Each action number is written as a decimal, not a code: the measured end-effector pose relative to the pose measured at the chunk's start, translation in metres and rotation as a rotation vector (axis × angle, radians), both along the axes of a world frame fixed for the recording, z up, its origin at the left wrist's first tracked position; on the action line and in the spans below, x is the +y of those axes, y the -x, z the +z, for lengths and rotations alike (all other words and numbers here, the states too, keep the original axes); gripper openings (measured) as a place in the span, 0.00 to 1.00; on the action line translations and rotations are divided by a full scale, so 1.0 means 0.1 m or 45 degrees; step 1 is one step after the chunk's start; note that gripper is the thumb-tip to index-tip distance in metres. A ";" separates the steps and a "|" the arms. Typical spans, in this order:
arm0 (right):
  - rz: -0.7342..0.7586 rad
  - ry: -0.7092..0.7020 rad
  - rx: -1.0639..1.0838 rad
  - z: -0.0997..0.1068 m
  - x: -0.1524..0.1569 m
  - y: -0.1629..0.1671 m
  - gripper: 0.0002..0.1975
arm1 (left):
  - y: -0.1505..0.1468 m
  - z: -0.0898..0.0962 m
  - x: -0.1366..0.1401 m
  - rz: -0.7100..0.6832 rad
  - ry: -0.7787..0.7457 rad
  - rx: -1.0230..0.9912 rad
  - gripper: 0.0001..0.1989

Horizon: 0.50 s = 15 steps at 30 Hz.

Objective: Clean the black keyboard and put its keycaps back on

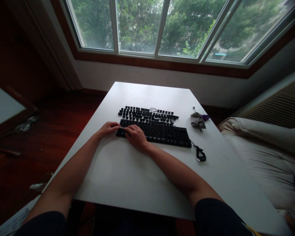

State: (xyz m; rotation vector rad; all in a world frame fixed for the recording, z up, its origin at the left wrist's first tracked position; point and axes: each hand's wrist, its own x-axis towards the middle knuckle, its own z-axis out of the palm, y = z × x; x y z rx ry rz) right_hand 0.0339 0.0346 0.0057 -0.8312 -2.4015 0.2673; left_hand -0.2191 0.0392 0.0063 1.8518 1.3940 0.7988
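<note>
The keyboard (163, 133) is lying on the white worktop (127, 173), just on my side of the rows of loose keycaps (137, 113). My left hand (108, 128) and right hand (136, 136) are meeting over its left end, fingers curling close together; something dark and slim is showing between them, but I cannot tell whether I am pinching it. I am seeing 2 likely risks. With both hands working at 1 end, an uneven push could be twisting the keyboard, its far edge sweeping into the keycaps and muddling their rows. Beyond its right end, the bundled cable (200, 150) is lying near; a snag there could be dragging that end sideways.
</note>
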 end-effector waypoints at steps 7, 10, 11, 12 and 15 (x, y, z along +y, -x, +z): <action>0.001 0.006 -0.066 0.00 0.00 0.00 0.16 | -0.02 -0.03 -0.02 0.045 -0.047 -0.028 0.21; 0.005 0.004 -0.074 0.00 0.00 0.00 0.16 | -0.02 -0.04 -0.02 0.025 -0.029 -0.014 0.21; 0.004 0.002 -0.075 0.00 0.00 0.00 0.16 | -0.02 -0.03 -0.02 0.012 -0.031 -0.012 0.20; 0.003 -0.001 -0.076 0.00 0.00 0.00 0.16 | -0.01 -0.03 -0.02 0.000 -0.039 -0.012 0.20; 0.015 -0.017 -0.085 -0.01 0.01 0.00 0.15 | 0.01 0.00 -0.02 -0.040 -0.065 -0.014 0.19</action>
